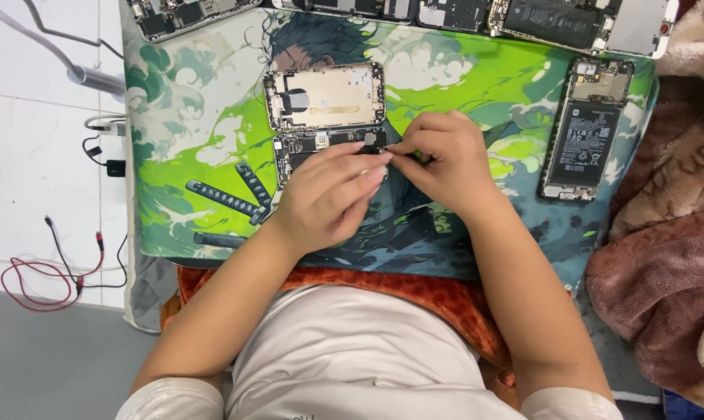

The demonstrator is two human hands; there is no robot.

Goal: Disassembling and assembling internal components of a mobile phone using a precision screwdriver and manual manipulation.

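An opened phone (325, 140) with its circuit board bare lies on the green illustrated mat (196, 117), partly under my hands. My left hand (329, 194) rests on the phone's lower part with its fingers stretched toward the board's right end. My right hand (441, 159) is pinched shut on something small and thin at that same spot; what it is cannot be made out. A gold-coloured back cover (325, 95) lies just above the phone.
Another opened phone (585, 128) with its battery showing lies at the mat's right. Several more opened phones (554, 19) line the far edge. Red and black cables (56, 264) and a charger (115, 167) lie at the left. A brown blanket (671, 257) is bunched at the right.
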